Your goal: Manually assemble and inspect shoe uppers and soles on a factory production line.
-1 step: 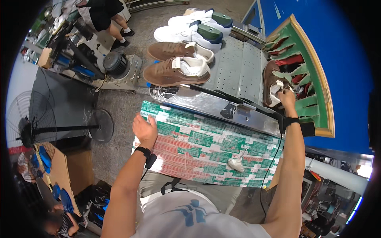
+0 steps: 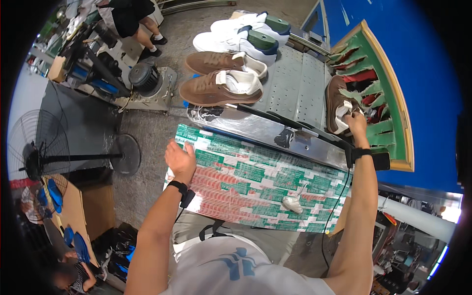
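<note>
My right hand (image 2: 356, 123) is closed on the white-lined collar of a brown sneaker (image 2: 335, 94). This shoe stands at the right end of the grey perforated bed (image 2: 293, 81), against the torn green strips of a wooden-framed opening (image 2: 388, 88). My left hand (image 2: 180, 158) is open, its thumb apart, above the left edge of a board covered in green, white and red tape (image 2: 246, 182). On the far left of the bed sit a pair of brown sneakers (image 2: 221, 88) and a pair of white shoes (image 2: 233, 42) with green shoe lasts (image 2: 262, 40) inside.
A crumpled whitish lump (image 2: 292, 203) lies on the taped board. A metal rail (image 2: 265, 130) runs between board and bed. To the left stand a floor fan (image 2: 34, 160) and a machine with a motor (image 2: 143, 77). A blue panel (image 2: 418, 59) rises at right; other people are nearby.
</note>
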The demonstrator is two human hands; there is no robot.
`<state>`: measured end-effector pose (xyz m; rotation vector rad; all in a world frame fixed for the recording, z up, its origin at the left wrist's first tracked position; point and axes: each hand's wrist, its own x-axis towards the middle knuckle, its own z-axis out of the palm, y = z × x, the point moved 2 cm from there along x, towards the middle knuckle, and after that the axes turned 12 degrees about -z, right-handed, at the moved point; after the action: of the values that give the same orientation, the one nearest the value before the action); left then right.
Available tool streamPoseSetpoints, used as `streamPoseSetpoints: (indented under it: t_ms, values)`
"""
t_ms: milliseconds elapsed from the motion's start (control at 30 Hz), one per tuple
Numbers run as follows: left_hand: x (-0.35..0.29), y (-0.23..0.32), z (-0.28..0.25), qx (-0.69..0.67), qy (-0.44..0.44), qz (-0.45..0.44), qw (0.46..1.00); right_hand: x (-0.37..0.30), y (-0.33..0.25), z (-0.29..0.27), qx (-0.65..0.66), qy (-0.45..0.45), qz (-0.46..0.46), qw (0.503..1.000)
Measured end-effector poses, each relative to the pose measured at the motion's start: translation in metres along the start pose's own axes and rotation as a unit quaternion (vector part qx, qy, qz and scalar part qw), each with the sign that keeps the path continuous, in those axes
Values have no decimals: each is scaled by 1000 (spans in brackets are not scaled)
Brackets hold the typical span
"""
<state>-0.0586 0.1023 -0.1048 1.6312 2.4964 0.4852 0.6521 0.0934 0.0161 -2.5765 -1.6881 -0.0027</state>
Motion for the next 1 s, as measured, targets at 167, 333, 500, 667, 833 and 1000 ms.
streamPoseSetpoints:
  t_ms: [167,333,500,667,833,1000]
  values:
    - [3,2,-3,-9,0,5,1000,-12,-73,-58,190,80,-104,973]
    - [3,-1,2,6,-5,-4,1000,1,-227,-157,169,175,-415,877]
    - [1,-8,7,-1,1,-5,1000,40,-379,-175,153,20,-476,866]
    - [1,-4,5,-10,10,5,1000,33,-437,-167,51,-65,-444,892]
    - [3,0,-2,-16,-17,-1,1000,44,-436,-175,9,-107,-418,902]
    - [0,-7,5,-5,3,-1,1000,43,-453,-177,-24,-109,-403,908]
